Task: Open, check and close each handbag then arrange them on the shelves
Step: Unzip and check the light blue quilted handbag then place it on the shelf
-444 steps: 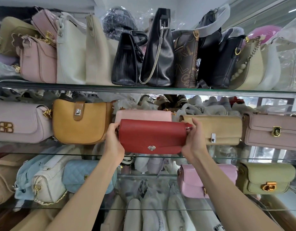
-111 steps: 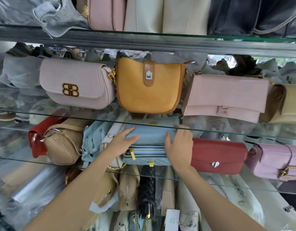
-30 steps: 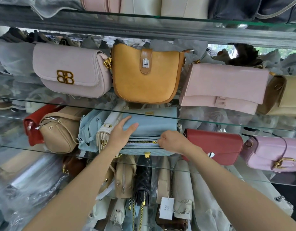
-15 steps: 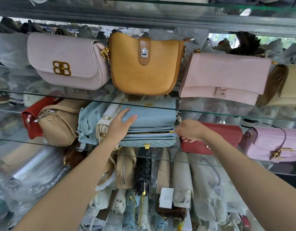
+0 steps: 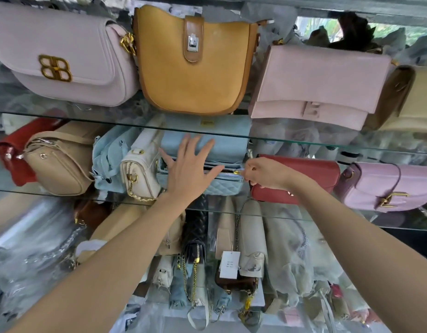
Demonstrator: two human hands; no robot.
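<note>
A light blue quilted handbag (image 5: 228,146) lies on the middle glass shelf (image 5: 327,145). My left hand (image 5: 189,169) rests flat on its front with the fingers spread. My right hand (image 5: 265,173) pinches the gold zipper pull (image 5: 236,172) at the bag's right end. The zipper line runs across the bag under my left hand. A red flap handbag (image 5: 315,171) sits right beside the blue one, partly behind my right hand.
A lilac bag (image 5: 387,186) is at the right, cream (image 5: 140,171), pale blue (image 5: 109,162), tan (image 5: 56,164) and red bags at the left. Above sit pink (image 5: 63,56), mustard (image 5: 193,66) and pale pink (image 5: 320,85) bags. More bags hang below.
My right hand has drawn the zipper pull from the bag's middle to its right end. My left hand has slid right and spread flat on the bag.
</note>
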